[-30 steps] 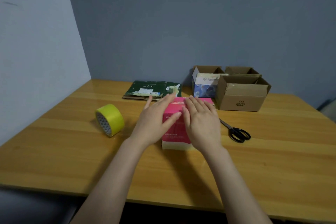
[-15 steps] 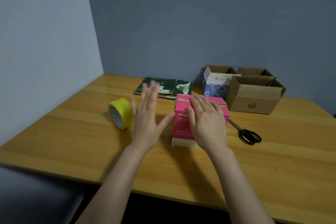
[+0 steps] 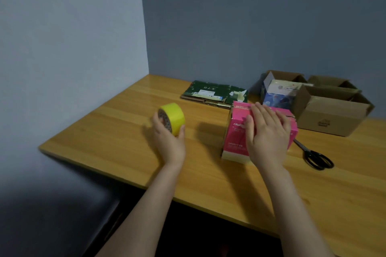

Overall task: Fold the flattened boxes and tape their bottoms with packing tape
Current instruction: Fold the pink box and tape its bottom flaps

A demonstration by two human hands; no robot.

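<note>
Yellow tape roll (image 3: 174,117), left of pink box (image 3: 236,137), is gripped by L hand (image 3: 169,142); flaps (image 3: 241,107) pressed by flat R hand (image 3: 267,133). Flaps should be kept flush til taped.

Plain room, home or small office, can't tell which. Set up as an ad-hoc packing spot. Evidence: wood-plank table (image 3: 117,129) sits in a corner of bare blue-grey painted walls (image 3: 250,16), under dim indoor light. On the table: yellow tape roll (image 3: 175,115), black scissors (image 3: 315,157), a stack of flattened boxes (image 3: 213,92) at the back, open brown cartons (image 3: 334,120) back right, one printed pink box (image 3: 236,131). Retail packaging and household tools.
</note>
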